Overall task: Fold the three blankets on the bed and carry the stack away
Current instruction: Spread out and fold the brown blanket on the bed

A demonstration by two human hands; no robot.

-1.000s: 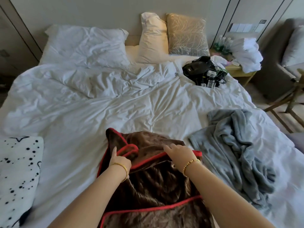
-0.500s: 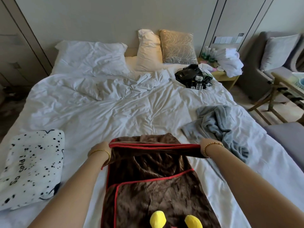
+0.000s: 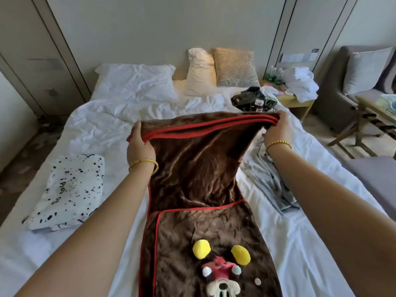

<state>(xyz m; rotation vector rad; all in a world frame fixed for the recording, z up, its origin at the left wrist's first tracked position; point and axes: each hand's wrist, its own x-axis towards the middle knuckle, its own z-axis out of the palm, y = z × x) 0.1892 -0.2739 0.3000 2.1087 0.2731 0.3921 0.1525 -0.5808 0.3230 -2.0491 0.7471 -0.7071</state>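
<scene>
Brown blanket (image 3: 197,168), red-trimmed, lies lengthwise down the middle of the bed (image 3: 102,125). Its long axis runs from the viewer toward the headboard. Near end rests flat on the bed, cartoon face patch up; far end is raised off the sheet.

Left hand (image 3: 139,146): fingers curled around the far left corner, pinching the doubled red edge. Right hand (image 3: 278,127): fingers wrapped over the far right corner, same gathered edge bunched in the grip. Both hands closed on the cloth, about level, the edge stretched taut between them. The rest of the blanket hangs from this edge down and back toward the viewer.

Judgement: the fold in hand turns on this axis. The held edge is the far one, so bringing it toward the body should lay it over the near part. Both hands look equally placed; neither has an advantage.

Spotted blanket (image 3: 70,185), white with black dots, sits folded on the bed, left of the brown one and apart from it. Nearer the left hand. Grey blanket (image 3: 272,179) lies crumpled on the right, partly under the right forearm, its edge just beside the brown one. Still to fold.

Containers: none on the bed that I can make out. A black bundle with cables (image 3: 252,99) lies near the pillows; cannot tell what it is.
</scene>
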